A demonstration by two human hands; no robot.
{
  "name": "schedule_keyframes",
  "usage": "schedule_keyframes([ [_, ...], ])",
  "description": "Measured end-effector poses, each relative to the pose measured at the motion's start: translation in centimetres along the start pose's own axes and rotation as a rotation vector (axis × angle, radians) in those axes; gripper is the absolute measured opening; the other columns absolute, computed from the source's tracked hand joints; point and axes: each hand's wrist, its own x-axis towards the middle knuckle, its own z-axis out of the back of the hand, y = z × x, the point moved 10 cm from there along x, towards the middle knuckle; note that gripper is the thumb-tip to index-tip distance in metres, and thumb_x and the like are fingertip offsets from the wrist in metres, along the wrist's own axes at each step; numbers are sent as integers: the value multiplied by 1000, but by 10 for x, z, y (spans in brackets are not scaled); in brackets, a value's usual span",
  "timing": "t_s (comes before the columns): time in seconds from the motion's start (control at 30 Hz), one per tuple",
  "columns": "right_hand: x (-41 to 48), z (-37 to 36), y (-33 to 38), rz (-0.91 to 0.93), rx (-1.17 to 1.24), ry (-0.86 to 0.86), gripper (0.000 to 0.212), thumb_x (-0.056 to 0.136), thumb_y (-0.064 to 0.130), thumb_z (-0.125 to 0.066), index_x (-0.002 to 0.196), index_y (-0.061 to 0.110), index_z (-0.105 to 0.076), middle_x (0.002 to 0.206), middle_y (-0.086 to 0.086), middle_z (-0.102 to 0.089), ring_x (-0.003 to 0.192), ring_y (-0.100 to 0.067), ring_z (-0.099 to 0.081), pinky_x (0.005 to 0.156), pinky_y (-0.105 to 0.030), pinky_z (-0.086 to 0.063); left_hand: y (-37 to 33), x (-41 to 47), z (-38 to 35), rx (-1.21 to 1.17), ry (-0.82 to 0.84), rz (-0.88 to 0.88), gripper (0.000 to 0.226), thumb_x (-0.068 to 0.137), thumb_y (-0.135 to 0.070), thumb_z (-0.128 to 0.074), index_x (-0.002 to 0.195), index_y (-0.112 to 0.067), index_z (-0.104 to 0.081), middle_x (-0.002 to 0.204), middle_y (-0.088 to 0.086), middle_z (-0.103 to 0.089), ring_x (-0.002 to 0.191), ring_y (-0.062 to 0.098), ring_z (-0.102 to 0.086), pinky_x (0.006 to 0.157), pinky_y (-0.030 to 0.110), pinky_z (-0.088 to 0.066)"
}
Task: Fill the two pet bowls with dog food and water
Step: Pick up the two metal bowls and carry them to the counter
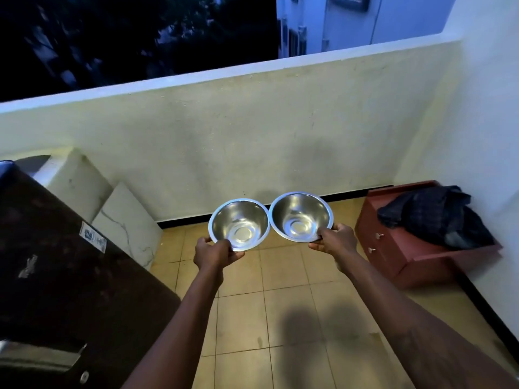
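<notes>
Steel bowls, both empty, are held out side by side above the tiled floor (280, 318), rims touching. Left hand (214, 255) grips the near rim of the left bowl (239, 224); right hand (334, 240) clamps the right bowl (301, 217) likewise.

Tan tiled floor (295, 318), red drawer cabinet (393, 248) on it, marble slab (126, 223)

Item: two pet bowls | left bowl (239, 224): round polished steel, flat rolled rim, flat circular base, empty and dry, tilted mouth toward the camera, held up in the air by its near rim | right bowl (301, 216): same make, empty, same tilt, slightly higher | relation: rims touching side by side
</notes>
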Motion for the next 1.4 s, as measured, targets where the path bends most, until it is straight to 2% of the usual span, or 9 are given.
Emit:
schedule_keyframes([
  [0.13,-33,27,-1,21,3,8,19,87,9,-61,104,4,-57,105,-23,-71,64,-37,-77,78,-48,-65,7,-35,25,-19,5,17,55,81,7,-54,134,-6,-51,112,23,-71,62,36,-78,76,43,-67],
  [0.27,-68,58,-7,43,11,3,20,85,11,-63,103,4,-60,106,-24,-71,65,-38,-77,82,-54,-63,12,-80,48,14,-4,16,50,80,8,-54,129,-5,-53,114,24,-70,61,37,-78,64,36,-65],
  [0.33,-90,75,-11,60,15,9,21,84,11,-64,103,3,-60,105,-25,-71,65,-38,-77,80,-55,-63,15,-107,57,5,8,2,50,80,8,-55,128,-5,-53,112,24,-71,61,37,-78,65,37,-65],
  [0.47,-141,109,-23,85,2,28,26,83,12,-66,105,0,-61,102,-25,-72,65,-37,-77,73,-52,-65,29,-160,66,-13,41,-19,45,82,8,-55,126,-4,-53,103,23,-74,63,37,-78,74,42,-66],
  [0.7,-232,172,-50,100,17,7,23,88,9,-65,107,-3,-61,98,-25,-72,62,-31,-76,64,-43,-65,64,-236,92,32,121,-34,47,81,8,-56,125,-6,-56,107,25,-73,64,39,-78,81,49,-66],
  [0.87,-293,203,-68,105,41,-41,18,90,6,-64,106,-2,-62,96,-23,-73,59,-28,-75,68,-44,-66,73,-271,119,72,164,-60,43,82,8,-58,123,-3,-57,101,26,-74,64,38,-78,80,50,-66],
  [0.97,-334,221,-75,122,80,-88,18,89,1,-63,106,-6,-61,96,-26,-71,57,-27,-73,56,-35,-63,76,-291,126,81,231,-74,47,82,11,-58,127,-3,-54,100,25,-74,64,38,-78,78,48,-66],
  [1.2,-428,274,-116,125,162,-283,11,89,1,-64,96,-5,-59,90,-26,-69,56,-28,-72,50,-31,-60,94,-339,125,175,431,-105,52,83,13,-62,130,-6,-52,97,27,-74,66,39,-78,69,43,-66],
  [1.4,-515,328,-165,92,208,-450,9,89,3,-65,92,-2,-58,80,-22,-71,58,-34,-75,77,-52,-64,116,-393,128,230,570,-119,48,80,11,-58,125,-3,-56,106,28,-72,64,41,-78,74,49,-67],
])
